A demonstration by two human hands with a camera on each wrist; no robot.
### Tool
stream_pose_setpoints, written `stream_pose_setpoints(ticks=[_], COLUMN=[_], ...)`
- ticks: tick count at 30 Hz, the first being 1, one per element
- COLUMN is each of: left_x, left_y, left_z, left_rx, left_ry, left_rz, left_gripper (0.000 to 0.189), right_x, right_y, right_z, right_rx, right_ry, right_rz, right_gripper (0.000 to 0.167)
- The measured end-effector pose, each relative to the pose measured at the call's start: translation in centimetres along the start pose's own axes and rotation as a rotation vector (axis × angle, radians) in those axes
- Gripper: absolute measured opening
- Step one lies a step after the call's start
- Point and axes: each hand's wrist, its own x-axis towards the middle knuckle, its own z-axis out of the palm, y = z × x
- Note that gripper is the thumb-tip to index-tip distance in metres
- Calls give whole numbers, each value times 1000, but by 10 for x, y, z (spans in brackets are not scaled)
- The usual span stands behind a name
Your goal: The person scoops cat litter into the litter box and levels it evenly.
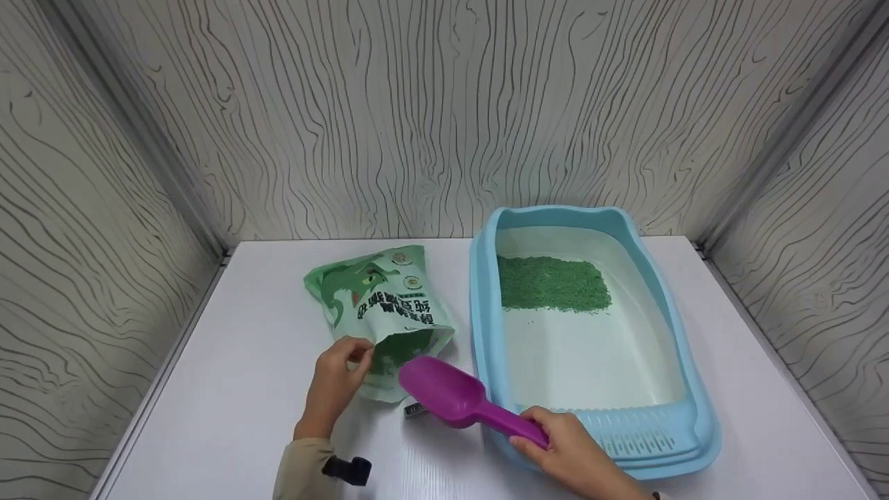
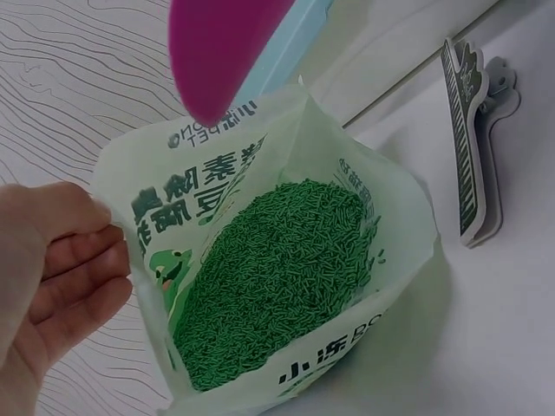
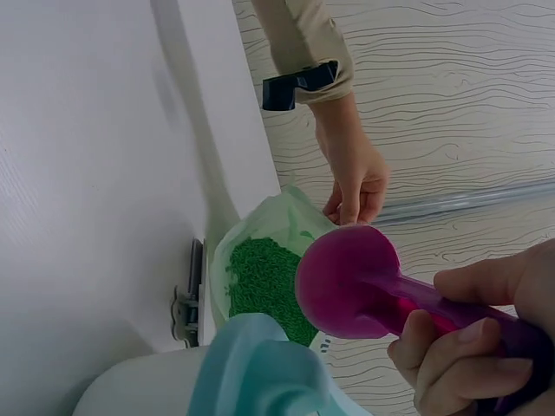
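A light green cat litter bag [image 1: 389,285] lies on the table with its mouth toward me. Its inside shows green litter pellets [image 2: 277,269] in the left wrist view. My left hand [image 1: 338,378] pinches the rim of the bag's mouth between thumb and fingers, and the mouth gapes. In my right hand [image 1: 569,448] is a magenta scoop [image 1: 444,389], gripped by its handle. The scoop's bowl is just outside the bag's mouth, on its right side, and no pellets show in it. The right wrist view also shows fingers [image 3: 468,373] curled round the handle.
A light blue litter box [image 1: 484,333] stands right of the bag, with a patch of green litter [image 1: 555,283] toward its far left. Its slotted front edge is beneath my right hand. A clip [image 2: 468,147] lies beside the bag. Wood-patterned walls [image 1: 417,118] surround the white table.
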Motion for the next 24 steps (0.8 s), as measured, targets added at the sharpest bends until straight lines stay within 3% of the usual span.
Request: stream_pose_setpoints(ticks=[10, 18, 24], left_x=[0, -2, -1], left_y=[-1, -2, -1], left_z=[1, 1, 1], left_rx=[-4, 1, 8], left_ry=[2, -9, -2], left_rz=[-6, -15, -9], left_gripper=[11, 9, 13], right_x=[0, 3, 5], right_y=[7, 10, 14], right_z=[22, 43, 61], right_rx=[-46, 8, -68], right_ry=[-53, -146, -137], right_rz=[-83, 0, -52], right_gripper=[23, 23, 24])
